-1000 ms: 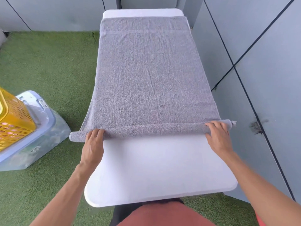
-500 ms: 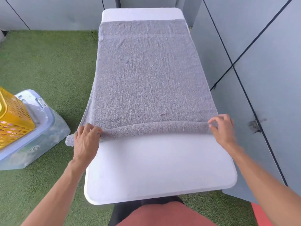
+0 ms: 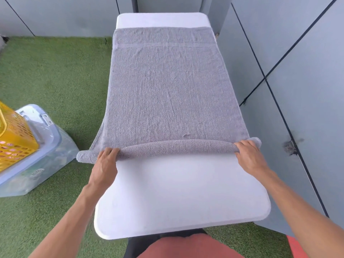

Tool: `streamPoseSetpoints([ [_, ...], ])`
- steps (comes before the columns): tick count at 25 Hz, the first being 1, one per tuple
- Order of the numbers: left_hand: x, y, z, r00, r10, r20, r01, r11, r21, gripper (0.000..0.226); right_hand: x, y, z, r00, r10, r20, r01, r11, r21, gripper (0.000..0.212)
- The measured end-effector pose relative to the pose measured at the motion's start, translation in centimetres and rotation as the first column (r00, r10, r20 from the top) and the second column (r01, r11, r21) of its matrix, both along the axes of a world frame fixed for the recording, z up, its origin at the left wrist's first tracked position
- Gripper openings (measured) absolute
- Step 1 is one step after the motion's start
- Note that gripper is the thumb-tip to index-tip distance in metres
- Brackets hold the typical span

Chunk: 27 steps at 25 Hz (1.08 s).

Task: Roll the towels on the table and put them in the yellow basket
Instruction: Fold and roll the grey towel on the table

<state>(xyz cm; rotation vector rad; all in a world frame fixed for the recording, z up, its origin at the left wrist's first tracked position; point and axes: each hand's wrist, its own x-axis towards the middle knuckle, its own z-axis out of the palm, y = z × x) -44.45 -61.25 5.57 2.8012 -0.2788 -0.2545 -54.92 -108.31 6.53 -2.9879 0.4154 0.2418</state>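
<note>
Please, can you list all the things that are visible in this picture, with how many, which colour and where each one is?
towel: one, grey, spread along the table, its near edge rolled into a thin roll under both hands
table: one, white, in the middle, running away from the person
basket: one, yellow, at the left edge, standing on the storage box, partly out of frame
storage box: one, clear with a pale lid, on the grass at the left
artificial grass: green, covers the floor left of the table
wall panels: grey, behind and to the right of the table
left hand: fingers on the roll near its left end
right hand: fingers on the roll near its right end
</note>
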Motion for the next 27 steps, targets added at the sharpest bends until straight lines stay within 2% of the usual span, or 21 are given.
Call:
streamPoseSetpoints([
  [3,-0.7,0.9,-0.1,0.992,-0.049,-0.113,0.048,0.999,-0.012,0.05,-0.3,-0.7,1.4,0.973,-0.022,-0.231,0.022,1.0,-0.002,0.033],
  [4,-0.4,1.1,0.0,0.988,-0.025,-0.154,0.021,1.0,-0.023,0.048,0.4,-0.6,1.7,0.966,-0.036,-0.255,0.038,0.999,0.005,0.036],
  [6,0.4,0.9,0.4,0.988,0.061,-0.144,-0.074,0.993,-0.089,0.039,1.8,-0.3,2.0,0.978,-0.125,-0.164,0.142,0.986,0.091,0.04],
  [7,0.7,0.7,0.7,0.994,0.09,-0.06,-0.097,0.989,-0.113,0.031,2.3,0.0,1.9,0.982,-0.177,-0.061,0.185,0.971,0.152,0.038],
  [8,0.6,0.6,0.8,0.994,0.101,0.048,-0.098,0.993,-0.065,0.023,2.4,0.5,1.8,0.975,-0.214,0.059,0.2,0.962,0.186,0.032],
  [9,0.3,0.4,0.9,0.984,0.097,0.148,-0.101,0.995,0.018,0.015,2.2,1.0,1.6,0.965,-0.212,0.156,0.191,0.971,0.141,0.026],
  [11,-1.2,-0.1,0.8,0.972,0.071,0.226,-0.092,0.992,0.088,0.01,0.9,1.7,0.5,0.962,-0.108,0.251,0.128,0.989,-0.067,0.021],
  [13,-3.0,-0.5,-0.1,0.972,0.032,0.234,-0.052,0.995,0.079,0.027,-0.4,2.1,-0.3,0.973,-0.015,0.231,0.037,0.995,-0.091,0.032],
  [15,-3.5,-0.6,-0.9,0.976,-0.03,0.215,0.012,0.996,0.085,0.05,-0.1,1.8,-0.9,0.982,0.033,0.188,-0.027,0.999,-0.033,0.049],
  [16,-2.9,-0.6,-1.1,0.978,-0.05,0.205,0.034,0.996,0.083,0.054,0.6,1.6,-1.0,0.987,0.027,0.157,-0.028,1.0,0.006,0.051],
  [19,-0.2,-0.7,-0.5,0.999,-0.001,0.053,-0.003,0.998,0.065,0.048,3.3,0.8,-0.7,0.999,-0.008,0.046,0.004,0.995,0.1,0.041],
  [23,1.9,0.2,1.0,0.984,-0.013,-0.177,0.021,0.999,0.042,0.049,2.5,-0.7,0.4,0.988,0.078,-0.132,-0.055,0.984,0.171,0.043],
  [25,1.9,0.9,1.5,0.951,-0.048,-0.306,0.053,0.999,0.008,0.048,1.8,-1.5,1.4,0.969,0.053,-0.242,0.018,0.959,0.284,0.051],
  [27,2.4,1.1,1.6,0.941,0.014,-0.339,-0.041,0.997,-0.071,0.045,2.3,-1.8,2.0,0.968,-0.051,-0.244,0.151,0.899,0.412,0.055],
])
